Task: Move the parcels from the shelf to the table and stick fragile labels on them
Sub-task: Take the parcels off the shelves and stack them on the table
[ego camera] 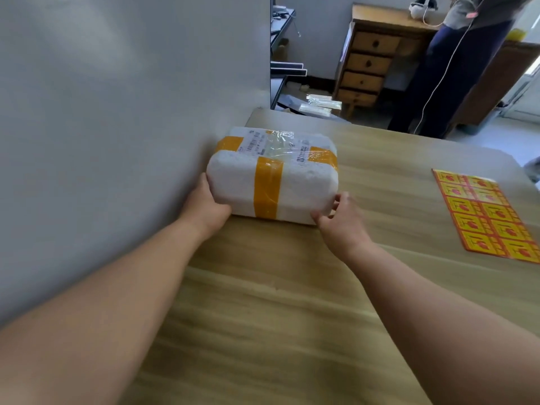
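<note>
Both my hands hold the white parcel (271,182) at its near corners. My left hand (209,204) grips the left corner, and my right hand (340,217) pinches the right corner between the thumb and the curled fingers. Most of the left hand's fingers are hidden by the parcel, so I cannot tell how far they reach.

The parcel is crossed with yellow tape (267,188) and lies on the wooden table (277,302), its left side just beside the grey wall (117,112); whether it touches the wall I cannot tell. The print on its shipping label (271,144) is too blurred to read.

A sheet of fragile labels (491,217) lies flat at the right of the table, well apart from the parcel and cut off by the picture edge. Beyond the far table edge stand a chest of drawers (368,62) and a person (455,68), who is cut off by the upper edge. Between the parcel and the sheet a wide strip of tabletop shows.
</note>
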`<state>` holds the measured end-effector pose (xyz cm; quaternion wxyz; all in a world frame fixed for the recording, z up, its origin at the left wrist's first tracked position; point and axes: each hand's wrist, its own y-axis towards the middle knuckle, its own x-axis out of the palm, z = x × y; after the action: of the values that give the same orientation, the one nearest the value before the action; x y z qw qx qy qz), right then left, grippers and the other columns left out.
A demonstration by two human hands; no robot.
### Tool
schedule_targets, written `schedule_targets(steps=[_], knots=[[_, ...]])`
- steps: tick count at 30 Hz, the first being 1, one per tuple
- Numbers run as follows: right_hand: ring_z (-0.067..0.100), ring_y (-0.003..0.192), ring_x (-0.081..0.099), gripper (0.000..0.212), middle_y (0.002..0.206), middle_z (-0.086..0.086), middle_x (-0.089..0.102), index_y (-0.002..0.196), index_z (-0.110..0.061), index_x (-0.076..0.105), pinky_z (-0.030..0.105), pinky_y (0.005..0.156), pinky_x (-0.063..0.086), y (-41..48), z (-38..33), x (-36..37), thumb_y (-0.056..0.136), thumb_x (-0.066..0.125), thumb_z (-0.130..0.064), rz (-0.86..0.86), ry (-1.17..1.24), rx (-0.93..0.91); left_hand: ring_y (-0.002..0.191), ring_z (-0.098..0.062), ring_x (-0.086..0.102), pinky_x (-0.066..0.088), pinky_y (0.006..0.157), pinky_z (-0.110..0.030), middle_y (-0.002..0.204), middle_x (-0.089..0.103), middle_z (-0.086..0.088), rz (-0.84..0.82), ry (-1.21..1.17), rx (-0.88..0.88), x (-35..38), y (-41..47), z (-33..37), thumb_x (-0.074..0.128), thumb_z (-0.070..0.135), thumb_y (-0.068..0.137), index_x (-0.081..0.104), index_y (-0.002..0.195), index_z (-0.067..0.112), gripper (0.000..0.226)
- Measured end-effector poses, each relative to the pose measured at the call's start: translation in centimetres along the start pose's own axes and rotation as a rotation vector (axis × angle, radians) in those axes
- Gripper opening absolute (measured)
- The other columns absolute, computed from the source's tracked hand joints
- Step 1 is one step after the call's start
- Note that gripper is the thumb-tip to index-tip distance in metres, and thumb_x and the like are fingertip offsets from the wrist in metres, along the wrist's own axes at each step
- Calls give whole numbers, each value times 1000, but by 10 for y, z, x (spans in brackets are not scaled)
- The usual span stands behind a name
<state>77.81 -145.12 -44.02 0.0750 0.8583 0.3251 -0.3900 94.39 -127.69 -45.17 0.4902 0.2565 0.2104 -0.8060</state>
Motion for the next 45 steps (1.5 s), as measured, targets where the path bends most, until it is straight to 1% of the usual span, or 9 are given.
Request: schedule_targets(steps=[5,9,11,15,21,26,33,39,45], knots=[[34,119,53,52,132,12,54,133,-10,42,40,95,44,-5,-5,-11,89,64,-26,-40,-90,3,120,-27,50,44,97,-35,134,50,-6,-3,56,-3,-7,-5,5,70,20,75,33,138,18,73],[29,131,42,60,143,11,42,141,-11,36,39,103,37,-17,-14,-23,90,62,-31,-28,-227,-71,125,-31,44,41,102,-40,138,43,-12,23,359,87,-23,-22,18,70,32,78,25,145,16,82],[30,134,37,66,146,11,38,144,-12,31,41,106,34,-27,-19,-30,91,61,-35,-30,-338,-130,127,-31,42,40,102,-42,140,42,-13,5,494,142,-32,-36,25,69,37,80,26,145,16,81],[29,142,22,69,156,8,24,147,-17,26,42,115,20,-53,-33,-50,91,57,-44,-35,-607,-318,141,-27,24,31,111,-45,156,21,-8,-59,700,207,-52,-74,42,63,45,84,12,151,18,88],[28,148,2,70,162,5,7,150,-23,20,46,119,8,-113,-65,-87,93,50,-50,-105,-709,-522,141,-25,20,22,113,-41,152,23,-5,51,955,288,-99,-171,77,56,54,84,14,149,16,86],[27,147,8,67,160,5,14,148,-23,25,45,118,8,-174,-97,-120,93,50,-52,-148,-693,-702,143,-25,15,16,115,-42,155,20,-5,138,1004,194,-147,-270,100,54,54,85,14,149,19,83],[25,143,22,64,156,3,26,146,-25,30,42,116,16,-268,-141,-146,92,49,-53,-276,-667,-961,146,-25,9,10,117,-45,158,12,-6,233,1044,-79,-212,-413,113,50,57,87,7,151,20,86],[26,145,22,66,159,3,21,149,-24,27,44,117,19,-366,-179,-153,94,46,-55,-373,-615,-1227,147,-25,6,8,118,-45,159,9,-5,328,1039,-279,-253,-526,115,47,57,89,3,152,20,86],[24,144,25,65,159,1,23,149,-24,28,43,116,21,-483,-205,-165,94,45,-56,-357,-541,-1494,147,-23,5,6,119,-44,160,6,-4,457,1050,-375,-291,-654,115,48,58,90,2,152,21,85]])
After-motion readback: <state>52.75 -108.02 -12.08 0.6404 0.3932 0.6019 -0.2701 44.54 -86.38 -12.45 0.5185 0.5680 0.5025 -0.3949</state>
